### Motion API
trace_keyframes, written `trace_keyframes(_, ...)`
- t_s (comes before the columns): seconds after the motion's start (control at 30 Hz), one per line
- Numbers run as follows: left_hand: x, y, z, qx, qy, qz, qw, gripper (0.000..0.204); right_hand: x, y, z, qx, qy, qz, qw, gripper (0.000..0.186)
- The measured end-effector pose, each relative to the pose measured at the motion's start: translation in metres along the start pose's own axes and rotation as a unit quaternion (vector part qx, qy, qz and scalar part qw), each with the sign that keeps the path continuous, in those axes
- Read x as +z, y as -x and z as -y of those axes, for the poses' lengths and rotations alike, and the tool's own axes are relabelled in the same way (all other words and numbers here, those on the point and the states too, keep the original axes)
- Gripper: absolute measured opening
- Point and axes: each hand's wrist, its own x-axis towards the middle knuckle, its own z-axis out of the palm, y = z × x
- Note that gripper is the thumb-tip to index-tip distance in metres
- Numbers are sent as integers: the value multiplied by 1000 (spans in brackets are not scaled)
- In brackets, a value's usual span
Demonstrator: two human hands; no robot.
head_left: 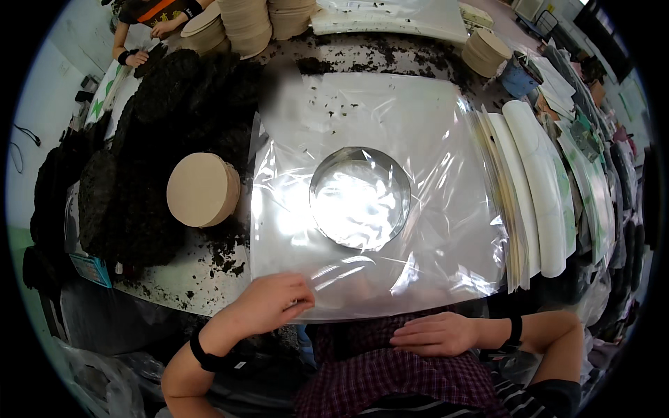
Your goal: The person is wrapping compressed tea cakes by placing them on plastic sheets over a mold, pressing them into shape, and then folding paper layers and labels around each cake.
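A: What are the hands doing, nearest first?

B: The right hand (435, 333) lies flat on the checked purple cloth (390, 376) at the near edge, fingers together, its grip on nothing. The left hand (272, 303) pinches the near left edge of the clear plastic sheet (432, 230), fingertips closed on the film.

A: And on the sheet?

B: A round shiny metal ring mould (360, 197) stands at its middle on the bench (181, 279). Just left of the sheet sits a round tan cardboard box (202, 189), beside dark compressed tea cakes (167, 104).

A: Further away?

B: White curved paper sheets (543, 195) lie to the right. Stacks of tan discs (244, 24) stand at the far edge, near another person's hands (150, 42).
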Motion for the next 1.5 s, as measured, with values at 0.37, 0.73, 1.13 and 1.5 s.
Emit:
trace_keyframes(0.37,-131,-101,-105,245,-107,-332,905,10,-27,-84,-64,251,197,-205,925,21)
trace_keyframes(0.73,-9,-22,-25,92,-104,36,990,8,18,11,-35,41,-85,-8,996,50)
trace_keyframes(1.13,-48,25,80,-167,-287,-390,859,88,-117,-160,-19,129,325,-90,932,69)
trace_keyframes(1.5,-108,48,98,-225,-104,-383,890,66,-114,-641,-158,-118,391,-248,878,49)
